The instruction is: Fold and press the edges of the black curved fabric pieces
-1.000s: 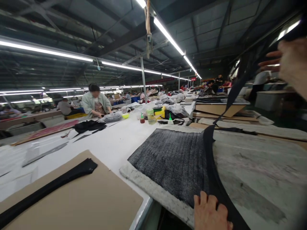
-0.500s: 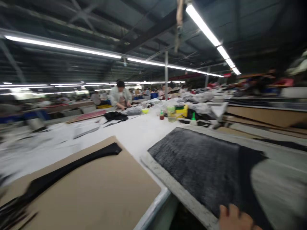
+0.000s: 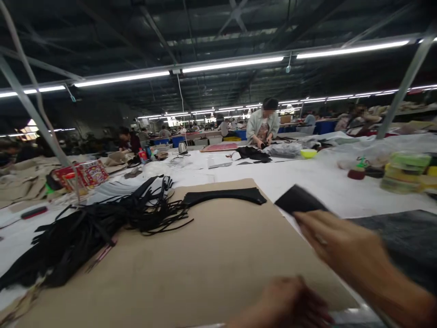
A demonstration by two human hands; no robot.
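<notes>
My right hand (image 3: 344,241) reaches in from the right with its fingers closed on a small black leather-like piece (image 3: 300,199). The piece is held up over the right edge of the tan board (image 3: 205,255). Low at the bottom edge, my left hand (image 3: 290,298) hovers over or rests on the same board; motion smears its fingers. A curved black strip (image 3: 225,197) lies along the far side of the board. To its left is a heap of thin black strips (image 3: 112,223), partly overhanging the board.
A dark sheet (image 3: 403,241) lies to the right. Beyond it stand a red-filled bottle (image 3: 357,168) and a greenish jar (image 3: 404,171). A yellow bowl (image 3: 308,154) sits farther back, near a co-worker (image 3: 264,123) across the white table (image 3: 280,173). A red patterned box (image 3: 94,173) is at left.
The view has swung left, bringing the strip heap fully into sight. My right hand has come off the dark sheet and now holds a black piece. My left hand has entered at the bottom.
</notes>
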